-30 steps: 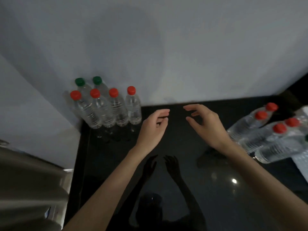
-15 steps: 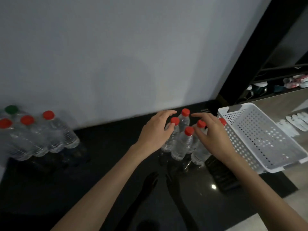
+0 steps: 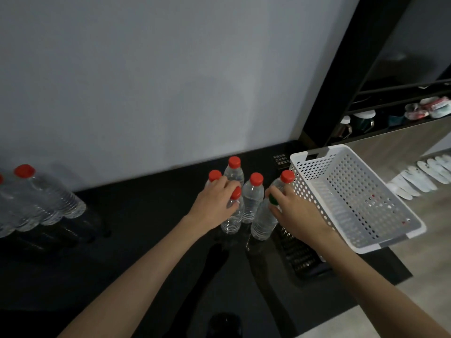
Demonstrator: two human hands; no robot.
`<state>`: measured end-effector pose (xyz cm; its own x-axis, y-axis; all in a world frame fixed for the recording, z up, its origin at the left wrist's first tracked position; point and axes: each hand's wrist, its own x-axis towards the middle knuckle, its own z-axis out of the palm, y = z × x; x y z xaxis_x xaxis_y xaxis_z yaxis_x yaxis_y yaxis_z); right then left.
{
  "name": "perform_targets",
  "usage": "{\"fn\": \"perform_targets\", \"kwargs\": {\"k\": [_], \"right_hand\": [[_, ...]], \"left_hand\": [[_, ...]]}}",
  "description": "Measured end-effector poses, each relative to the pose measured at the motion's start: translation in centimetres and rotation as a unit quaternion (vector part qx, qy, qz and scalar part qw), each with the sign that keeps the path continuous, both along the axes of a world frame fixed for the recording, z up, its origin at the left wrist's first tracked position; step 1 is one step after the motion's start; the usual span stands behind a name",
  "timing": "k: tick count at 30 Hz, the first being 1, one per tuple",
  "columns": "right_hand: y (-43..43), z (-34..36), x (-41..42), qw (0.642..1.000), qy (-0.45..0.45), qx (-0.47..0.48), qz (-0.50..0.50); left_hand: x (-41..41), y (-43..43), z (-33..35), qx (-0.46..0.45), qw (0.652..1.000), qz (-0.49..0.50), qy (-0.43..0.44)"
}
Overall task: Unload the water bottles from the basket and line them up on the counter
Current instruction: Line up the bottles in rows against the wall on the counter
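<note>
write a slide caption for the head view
Left hand and right hand grip bottles on the counter beside the empty basket

Single head camera, tilted forward-down, close over counter (image 3: 146, 228), facing wall (image 3: 146, 81).

The black counter (image 3: 146, 240) carries upright water bottles (image 3: 252, 198) (more blurred at left) and seemingly the white basket (image 3: 324, 172).

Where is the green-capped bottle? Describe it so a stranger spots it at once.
Find the white perforated basket at the black counter's right end; upright water bottles cluster just left of it. The green-capped bottle is the front-right one, its top pinched by the right hand. Its neighbours all have red caps, including the red-capped bottle the left hand holds.
</note>
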<state>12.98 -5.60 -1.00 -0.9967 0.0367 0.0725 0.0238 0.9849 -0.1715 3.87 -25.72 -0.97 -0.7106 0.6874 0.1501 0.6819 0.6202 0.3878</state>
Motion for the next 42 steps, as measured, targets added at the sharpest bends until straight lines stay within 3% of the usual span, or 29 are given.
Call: {"fn": "perform_targets", "kwargs": {"k": [4,11,17,25,33,42], "right_hand": [[0.1,-0.6,-0.4,1.0,0.007,0.025,0.005],[-2.7,-0.4,-0.5,0.995,-0.001,-0.09,0.05],[-5.9,0.5,-1.7,0.974,0.011,-0.198,0.105],[-15.7,2.5,-6.6,0.95,-0.006,-0.262,0.168],[-26.3,2.1,-11.4,0.945,-0.004,-0.291,0.15],[-36.3,2.2,-18.1,0.939,0.017,-0.323,0.115]], "left_hand": [[0.5,0.1,-0.2,-0.042,0.998,-0.005,0.043],[1.2,-3.2,-0.4,-0.086,0.996,0.006,0.037],[2.0,-7.8,1.4,-0.001,0.997,0.07,-0.033],[0.3,-19.1,2.2,0.005,0.983,0.178,-0.05],[-4.4,-30.2,0.8,-0.007,0.97,0.241,-0.028],[-9.3,-42.0,-0.3,0.009,0.971,0.234,-0.042]]}}
